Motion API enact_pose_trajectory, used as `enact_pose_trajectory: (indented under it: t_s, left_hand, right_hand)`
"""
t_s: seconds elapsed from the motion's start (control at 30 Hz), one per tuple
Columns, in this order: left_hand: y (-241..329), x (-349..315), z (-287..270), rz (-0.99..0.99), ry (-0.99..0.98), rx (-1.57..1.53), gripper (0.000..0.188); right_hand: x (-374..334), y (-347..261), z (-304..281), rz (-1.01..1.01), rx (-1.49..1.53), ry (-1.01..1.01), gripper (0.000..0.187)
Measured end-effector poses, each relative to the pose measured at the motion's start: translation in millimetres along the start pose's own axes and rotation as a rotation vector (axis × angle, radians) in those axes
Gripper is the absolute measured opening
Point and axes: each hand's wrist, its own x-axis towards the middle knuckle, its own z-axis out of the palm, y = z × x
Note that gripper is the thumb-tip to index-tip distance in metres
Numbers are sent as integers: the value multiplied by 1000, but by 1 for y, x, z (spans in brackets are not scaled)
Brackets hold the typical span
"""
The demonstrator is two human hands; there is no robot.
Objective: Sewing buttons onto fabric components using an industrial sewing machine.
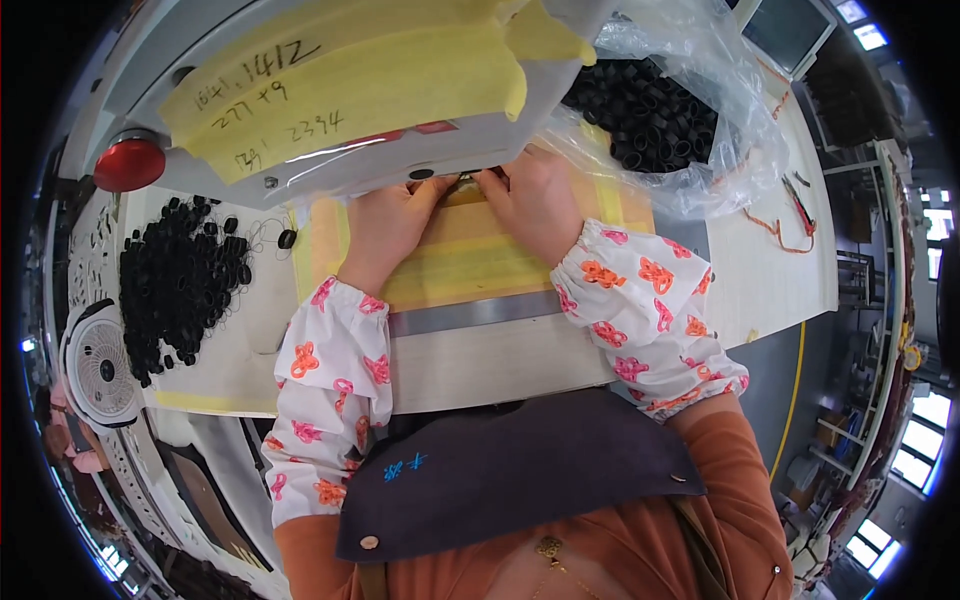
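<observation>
Both my hands meet beneath the front of a sewing machine head (pixel 360 165), over a work surface covered in yellow tape (pixel 455 255). My left hand (pixel 390 228) is closed, its thumb and finger tips reaching in under the machine's lower edge. Opposite it, my right hand (pixel 540 203) is closed too, with its thumb turned toward the left one. Something small and dark lies between the fingertips; the machine hides most of it, and I cannot make out what it is.
At the left lies a heap of small black loops (pixel 180 285) with loose threads. A clear plastic bag (pixel 740 110) at the back right holds more black loops (pixel 650 115). Beyond it are red-handled snips (pixel 803 212) and an orange cord (pixel 780 235). A white fan (pixel 103 365) stands far left.
</observation>
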Motion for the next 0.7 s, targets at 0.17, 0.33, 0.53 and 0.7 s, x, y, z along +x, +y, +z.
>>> enact_pose_trajectory:
  t_s: [0.17,0.33,0.53,0.7]
  left_hand:
    - [-7,6,0,153,31,12,24]
    - [-6,6,3,77,-18,-8,24]
    - [0,3,0,10,-40,2,24]
    - [-3,-1,-1,7,-49,15,25]
  right_hand:
    - [1,0,0,-8,-10,-2,8]
    - [1,1,-2,-3,-57,-11,7]
    - [0,-1,-1,-18,-87,-2,7]
    - [-2,-3,4,-12,-113,-20,7]
